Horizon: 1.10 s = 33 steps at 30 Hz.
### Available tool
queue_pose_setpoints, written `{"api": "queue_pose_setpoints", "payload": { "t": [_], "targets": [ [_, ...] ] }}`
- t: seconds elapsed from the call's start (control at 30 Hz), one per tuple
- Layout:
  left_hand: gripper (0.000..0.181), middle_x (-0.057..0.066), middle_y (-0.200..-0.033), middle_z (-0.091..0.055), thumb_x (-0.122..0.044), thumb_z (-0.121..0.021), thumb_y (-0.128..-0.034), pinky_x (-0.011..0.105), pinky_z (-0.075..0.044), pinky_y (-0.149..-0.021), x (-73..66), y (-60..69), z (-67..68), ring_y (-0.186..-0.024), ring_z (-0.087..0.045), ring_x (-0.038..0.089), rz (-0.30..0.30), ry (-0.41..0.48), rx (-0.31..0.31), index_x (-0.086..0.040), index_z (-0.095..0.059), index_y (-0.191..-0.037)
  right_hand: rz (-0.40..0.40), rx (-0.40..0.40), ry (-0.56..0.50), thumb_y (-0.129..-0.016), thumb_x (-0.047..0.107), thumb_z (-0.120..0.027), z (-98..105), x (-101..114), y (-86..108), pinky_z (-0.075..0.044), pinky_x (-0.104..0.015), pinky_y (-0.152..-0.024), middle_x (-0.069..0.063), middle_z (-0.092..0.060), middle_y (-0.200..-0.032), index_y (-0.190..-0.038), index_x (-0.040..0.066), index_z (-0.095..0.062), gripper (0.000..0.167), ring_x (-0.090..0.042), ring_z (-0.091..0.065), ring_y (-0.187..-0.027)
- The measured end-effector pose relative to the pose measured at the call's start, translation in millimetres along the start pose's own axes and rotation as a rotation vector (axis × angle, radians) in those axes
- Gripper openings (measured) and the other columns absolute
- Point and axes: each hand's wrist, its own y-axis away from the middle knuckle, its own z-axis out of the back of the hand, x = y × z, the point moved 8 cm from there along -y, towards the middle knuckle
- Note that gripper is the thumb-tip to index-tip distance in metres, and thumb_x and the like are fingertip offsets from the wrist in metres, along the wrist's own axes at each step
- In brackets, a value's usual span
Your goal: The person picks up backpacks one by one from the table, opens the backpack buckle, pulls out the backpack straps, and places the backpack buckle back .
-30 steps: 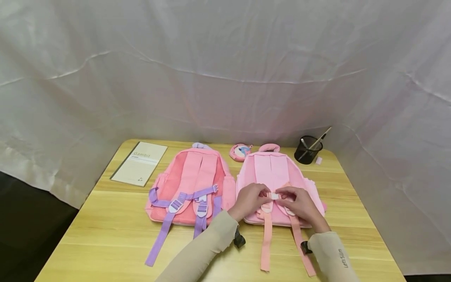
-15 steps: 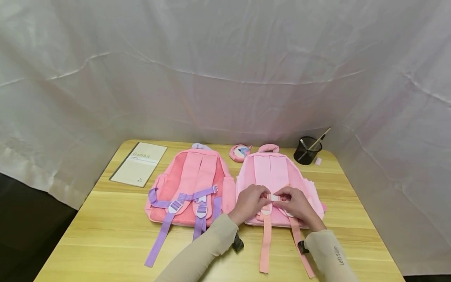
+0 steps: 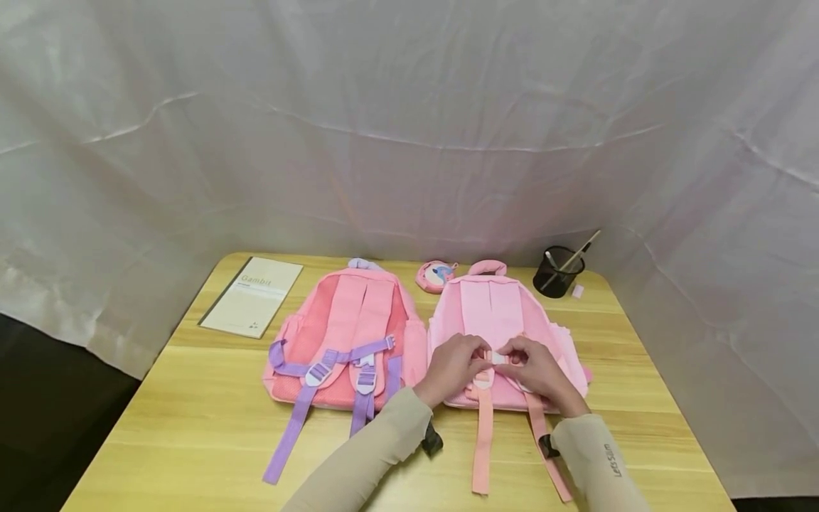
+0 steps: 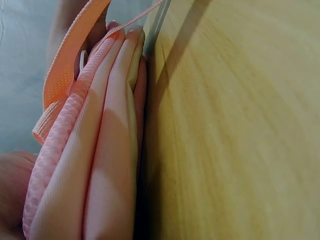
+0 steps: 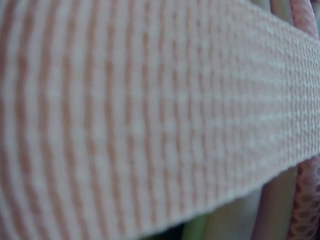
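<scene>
A light pink backpack (image 3: 493, 306) lies flat with its strap side up. Over its lower part, my left hand (image 3: 453, 366) pinches the left end of a small white buckle (image 3: 498, 358), where orange webbing meets it. From the other side, my right hand (image 3: 540, 371) pinches the buckle's right end. Fingertips hide both ends, so I cannot tell whether its halves are joined. Two orange straps (image 3: 483, 448) hang past the bag's bottom onto the table. In the left wrist view the bag's side (image 4: 112, 145) shows; in the right wrist view a blurred strap (image 5: 165, 110) fills most of the frame.
Left of my hands lies a coral backpack (image 3: 361, 306) with purple straps (image 3: 297, 434). A notebook (image 3: 256, 302) sits at the table's (image 3: 160, 441) far left. Behind the bags are a round pink pouch (image 3: 436, 276), a black mesh pen cup (image 3: 558, 277) and a small eraser-like block (image 3: 578, 291).
My right hand has shifted slightly left, its thumb and fingers closer to my left hand. Both hands stay at the buckle, and the two backpacks have not moved.
</scene>
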Motion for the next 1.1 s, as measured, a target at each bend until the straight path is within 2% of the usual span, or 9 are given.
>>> {"api": "queue_pose_setpoints", "payload": {
  "t": [0.2,0.33,0.43,0.9,1.1],
  "targets": [
    [0.024,-0.010,-0.093,-0.071,-0.036,-0.077,-0.0937,0.020,-0.047,-0.074,4.8,-1.9,2.0,-0.087,-0.059,0.004,0.005,0.034,0.002,-0.022,-0.074,-0.113,0.017,-0.006,-0.039,-0.083,0.023,-0.088,-1.9,-1.0,-3.5,-0.042,-0.025,-0.070,-0.001,-0.057,-0.082,-0.099,0.017,-0.075,0.021,-0.014,-0.051,-0.077],
    [0.023,-0.011,-0.093,-0.072,-0.036,-0.078,-0.0930,0.019,-0.047,-0.075,8.5,-1.1,2.7,-0.087,-0.060,0.004,0.009,0.054,-0.006,-0.022,-0.075,-0.112,-0.004,0.005,-0.051,-0.084,0.025,-0.088,-5.3,-2.4,-4.7,-0.042,-0.026,-0.070,-0.002,-0.057,-0.083,-0.100,0.017,-0.074,0.022,-0.016,-0.051,-0.078],
    [0.023,-0.011,-0.093,-0.072,-0.035,-0.078,-0.0931,0.019,-0.046,-0.074,7.9,-1.2,1.9,-0.085,-0.059,0.003,0.000,0.060,-0.012,-0.022,-0.075,-0.112,-0.022,0.000,-0.063,-0.083,0.024,-0.088,-5.4,-4.6,-3.8,-0.042,-0.026,-0.070,-0.003,-0.057,-0.084,-0.099,0.017,-0.074,0.022,-0.017,-0.051,-0.078],
    [0.024,-0.011,-0.092,-0.071,-0.035,-0.079,-0.0921,0.018,-0.046,-0.072,5.6,0.1,0.3,-0.084,-0.058,0.004,0.002,0.035,-0.030,-0.021,-0.074,-0.111,-0.012,0.001,-0.096,-0.085,0.027,-0.087,-5.5,-7.1,-2.3,-0.041,-0.025,-0.069,-0.003,-0.056,-0.084,-0.100,0.018,-0.074,0.021,-0.014,-0.050,-0.078],
    [0.024,-0.011,-0.092,-0.072,-0.035,-0.078,-0.0924,0.018,-0.046,-0.073,3.2,-1.2,-1.5,-0.085,-0.058,0.003,-0.001,0.038,-0.021,-0.021,-0.074,-0.111,-0.025,0.001,-0.083,-0.085,0.027,-0.087,-3.0,-8.5,0.1,-0.041,-0.026,-0.071,-0.003,-0.057,-0.085,-0.100,0.018,-0.074,0.022,-0.016,-0.050,-0.080]
  ]
}}
